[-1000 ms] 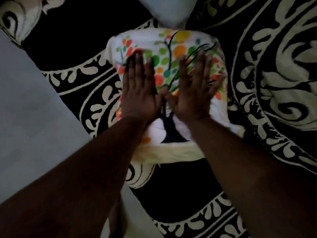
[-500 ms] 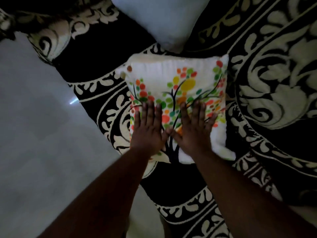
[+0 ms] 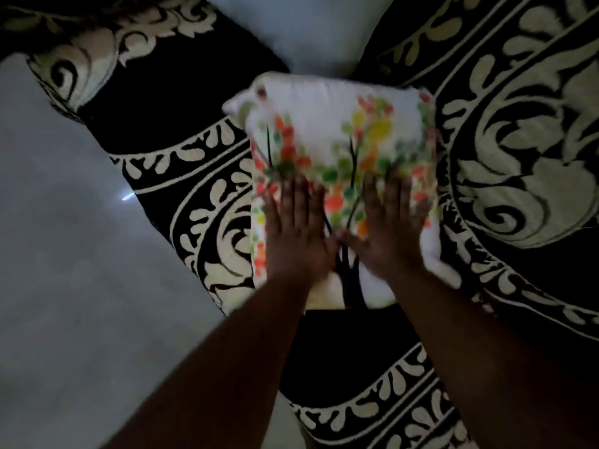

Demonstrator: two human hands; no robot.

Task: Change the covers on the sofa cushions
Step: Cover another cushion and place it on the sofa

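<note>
Head view, dim light: black-and-cream patterned rug beside pale floor. On the rug lies a tree-print cushion, a plain white cushion touching its far edge. Left hand and right hand press flat, fingers spread, on the printed cushion.

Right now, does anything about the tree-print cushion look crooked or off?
Its far-left corner sticks out in a limp point, seemingly unfilled. Otherwise the tree-print cushion lies flat on the black-and-cream rug, with the left hand and right hand pressing it.
</note>
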